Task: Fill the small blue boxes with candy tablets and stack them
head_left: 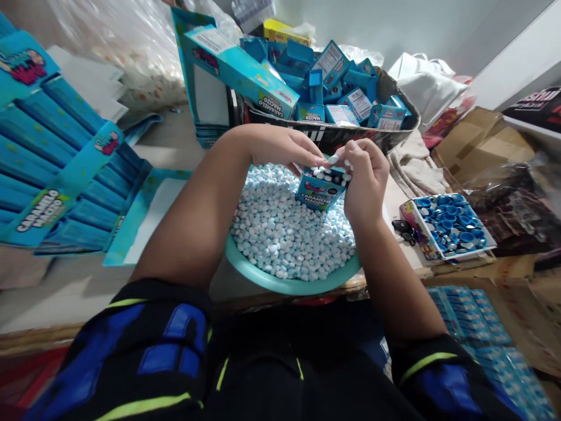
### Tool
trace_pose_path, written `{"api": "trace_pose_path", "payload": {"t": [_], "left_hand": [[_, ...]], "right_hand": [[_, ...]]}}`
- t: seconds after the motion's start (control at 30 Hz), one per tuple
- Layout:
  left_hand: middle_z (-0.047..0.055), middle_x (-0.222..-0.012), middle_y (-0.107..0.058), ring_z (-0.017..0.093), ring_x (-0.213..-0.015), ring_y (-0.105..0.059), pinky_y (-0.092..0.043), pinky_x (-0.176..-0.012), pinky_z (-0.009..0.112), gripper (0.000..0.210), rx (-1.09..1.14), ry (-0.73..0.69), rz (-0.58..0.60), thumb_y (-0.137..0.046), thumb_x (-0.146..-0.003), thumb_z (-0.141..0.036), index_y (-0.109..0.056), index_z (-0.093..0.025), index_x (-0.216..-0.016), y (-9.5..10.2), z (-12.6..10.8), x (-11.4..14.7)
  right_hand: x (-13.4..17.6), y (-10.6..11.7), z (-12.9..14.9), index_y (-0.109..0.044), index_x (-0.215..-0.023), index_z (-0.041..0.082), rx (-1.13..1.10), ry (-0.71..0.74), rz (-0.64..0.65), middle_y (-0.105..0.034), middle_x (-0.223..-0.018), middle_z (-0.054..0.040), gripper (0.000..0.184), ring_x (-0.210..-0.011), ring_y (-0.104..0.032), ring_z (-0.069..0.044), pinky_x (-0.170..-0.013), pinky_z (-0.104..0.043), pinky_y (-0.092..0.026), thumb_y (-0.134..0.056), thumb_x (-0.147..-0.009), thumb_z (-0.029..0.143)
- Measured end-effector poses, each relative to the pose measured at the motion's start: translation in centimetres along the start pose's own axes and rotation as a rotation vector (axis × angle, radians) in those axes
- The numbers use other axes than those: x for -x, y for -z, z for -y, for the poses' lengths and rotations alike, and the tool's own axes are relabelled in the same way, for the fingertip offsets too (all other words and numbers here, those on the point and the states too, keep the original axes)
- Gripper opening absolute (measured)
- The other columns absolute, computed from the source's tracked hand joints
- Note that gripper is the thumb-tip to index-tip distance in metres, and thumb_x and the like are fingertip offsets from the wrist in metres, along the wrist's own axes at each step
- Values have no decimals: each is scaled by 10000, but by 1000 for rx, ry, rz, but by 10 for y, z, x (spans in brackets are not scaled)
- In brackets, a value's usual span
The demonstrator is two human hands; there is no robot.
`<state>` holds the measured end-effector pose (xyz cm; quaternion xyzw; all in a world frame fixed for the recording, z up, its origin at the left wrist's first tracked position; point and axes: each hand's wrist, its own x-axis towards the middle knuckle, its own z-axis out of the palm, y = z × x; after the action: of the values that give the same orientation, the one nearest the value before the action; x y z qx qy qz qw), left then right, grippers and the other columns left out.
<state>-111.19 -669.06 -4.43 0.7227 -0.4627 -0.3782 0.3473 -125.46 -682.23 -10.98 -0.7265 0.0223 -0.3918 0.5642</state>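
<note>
A small blue candy box [316, 195] stands tilted in the bowl, its open top heaped with white candies [324, 173]. My left hand [287, 146] reaches over from the left, fingers closed at the box's top rear edge. At the box's right side, my right hand [367, 169] is curled against it, with a few candies by its fingertips. Part of its grip is hidden. Beneath both hands, pale blue and white loose candies [280, 234] fill the turquoise bowl [289, 285].
Behind the bowl is a carton [403, 137] of blue boxes, with a display box [245, 70] leaning on it. Flattened blue packaging [65, 158] lies left. To the right are a tray [484, 248] of blue caps [456, 225] and dark keys [404, 230]; wrapped packs [495, 345] sit lower right.
</note>
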Motion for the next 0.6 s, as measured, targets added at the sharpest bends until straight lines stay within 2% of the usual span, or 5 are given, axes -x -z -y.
{"api": "trace_pose_path", "payload": {"t": [0.07, 0.13, 0.33, 0.47, 0.6], "left_hand": [[36, -1005, -737, 213, -1051, -662, -465, -844, 250, 394, 29, 17, -24, -699, -782, -372, -834, -191, -1105, 1, 0, 1], [34, -1005, -734, 214, -1046, -660, -461, -850, 255, 409, 21, 20, 4, -715, -758, -367, -826, -196, -1113, 2, 0, 1], [26, -889, -683, 193, -908, -634, -432, -779, 258, 340, -15, -87, 87, -750, -730, -435, -752, -183, -959, -1, 9, -8], [38, -868, -657, 197, -852, -616, -406, -728, 287, 371, -88, -170, 32, -793, -731, -502, -688, -184, -890, -4, 17, -17], [37, -834, -634, 204, -817, -600, -394, -718, 315, 385, -124, -203, -42, -813, -732, -537, -693, -189, -846, -10, 18, -21]], "right_hand": [[-1, 0, 2, -566, -798, 246, -22, 18, 6, -597, -771, 0, 367, -768, -625, -141, -815, -342, -550, -549, -1012, 543], [-1, 0, 3, -572, -795, 245, -45, 31, 24, -597, -767, 1, 379, -752, -623, -138, -805, -341, -549, -543, -1015, 552], [-2, 1, 5, -628, -837, 250, -20, 47, 92, -607, -784, -4, 436, -795, -636, -152, -816, -348, -553, -489, -1037, 612], [-3, 1, 5, -647, -930, 261, -29, 37, 122, -628, -811, -3, 441, -814, -645, -159, -821, -345, -561, -512, -1014, 672], [-4, 0, 6, -635, -1033, 275, -48, -2, 121, -632, -846, -8, 525, -853, -666, -172, -828, -351, -563, -459, -992, 768]]}}
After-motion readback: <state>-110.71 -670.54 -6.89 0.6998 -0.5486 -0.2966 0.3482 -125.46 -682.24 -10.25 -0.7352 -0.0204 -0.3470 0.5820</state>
